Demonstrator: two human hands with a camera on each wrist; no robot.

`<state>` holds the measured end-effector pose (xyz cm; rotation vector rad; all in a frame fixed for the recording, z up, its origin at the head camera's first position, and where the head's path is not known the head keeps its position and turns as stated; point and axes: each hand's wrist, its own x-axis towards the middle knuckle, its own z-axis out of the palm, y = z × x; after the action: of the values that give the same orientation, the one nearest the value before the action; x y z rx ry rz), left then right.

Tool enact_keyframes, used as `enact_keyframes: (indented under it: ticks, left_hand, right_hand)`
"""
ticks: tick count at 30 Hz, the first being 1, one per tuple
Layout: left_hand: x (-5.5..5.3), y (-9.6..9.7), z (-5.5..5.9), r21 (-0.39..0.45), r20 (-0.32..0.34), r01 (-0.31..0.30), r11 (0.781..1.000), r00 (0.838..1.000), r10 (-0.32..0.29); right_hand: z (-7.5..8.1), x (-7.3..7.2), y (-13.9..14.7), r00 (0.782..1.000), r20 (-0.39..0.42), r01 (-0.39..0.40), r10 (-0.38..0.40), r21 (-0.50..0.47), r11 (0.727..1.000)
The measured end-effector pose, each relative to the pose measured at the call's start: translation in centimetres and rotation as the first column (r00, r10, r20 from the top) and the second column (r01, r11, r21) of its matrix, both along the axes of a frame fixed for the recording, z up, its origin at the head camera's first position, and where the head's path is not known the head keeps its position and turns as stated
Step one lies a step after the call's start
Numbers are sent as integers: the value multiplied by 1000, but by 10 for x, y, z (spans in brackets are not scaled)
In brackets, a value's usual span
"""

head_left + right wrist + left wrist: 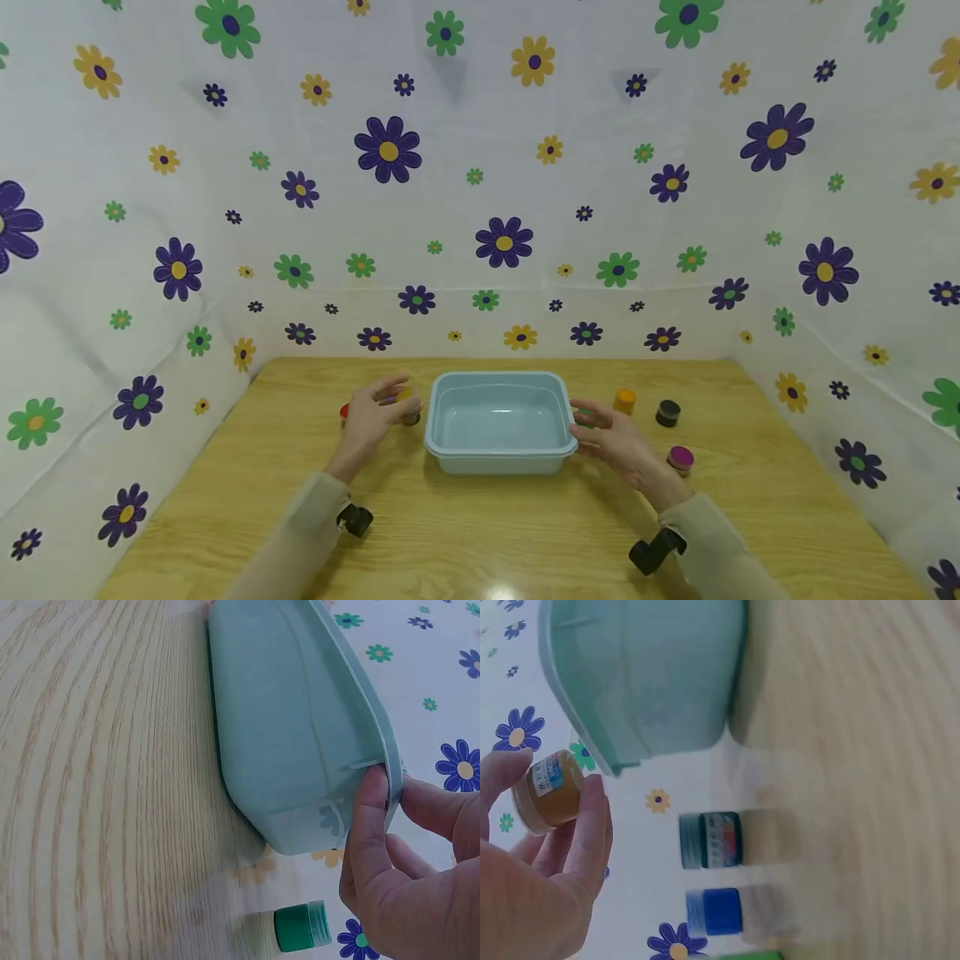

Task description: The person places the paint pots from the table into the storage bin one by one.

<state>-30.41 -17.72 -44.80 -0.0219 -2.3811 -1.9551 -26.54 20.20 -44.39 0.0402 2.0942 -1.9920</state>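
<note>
Nearest in the head view come two pale sleeves [288,537], each wearing a small black wrist camera [356,520], over a wood-grained table [480,525]. Beyond them stands a light blue basin [502,464], with the left hand [369,421] just beside one end and the right hand [618,442] at the other. The left hand has a yellow-brown jar [406,393] in its grasp, outside the basin. Past its wrist side is a red jar [344,411]; right of the basin stand an orange jar [624,402], a black jar [668,414] and a magenta jar [680,460]. No jar shows inside the basin, so the work looks to be at an early point: one jar is up off the table, while the others in sight are left standing around the basin.

From the left wrist, the left hand's fingers bend round the jar, thumb opposite, and hold it tilted near the basin's corner; whether a fingertip touches the rim I cannot tell. A dark green jar [721,840] and a blue jar [723,911] stand near.

From the right wrist, the right hand pinches the basin's rim, partly closed; a green jar [294,928] stands on the table near that end.
</note>
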Motion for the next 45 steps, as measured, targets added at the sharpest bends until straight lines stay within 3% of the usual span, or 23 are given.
enact_keyframes:
  ticks: [7, 11, 19, 28, 36, 45]
  left_hand:
    - [-2, 14, 6, 23, -27, -28, 999, 999, 29]
    - [-2, 27, 9, 46, -45, -16, 999, 999, 18]
    - [-8, 53, 14, -6, -55, 11, 1000, 998, -12]
    - [-15, 76, 21, 56, -6, 117, 992, 993, -117]
    - [-18, 94, 31, 34, 71, 186, 982, 980, -188]
    - [-23, 122, 32, 18, 105, 327, 945, 939, -327]
  right_hand:
    - [-1, 2, -1, 1000, 9, 12, -12, 1, 1000]
    - [-3, 3, -2, 1000, 8, 20, -20, -19, 1000]
    - [-3, 2, -3, 1000, 2, 14, -14, -26, 1000]
    - [-3, 0, -1, 1000, 6, 9, -9, -31, 999]
    - [0, 0, 0, 1000, 14, 10, -9, -34, 999]
    - [1, 2, 1, 1000, -3, -3, 3, -25, 1000]
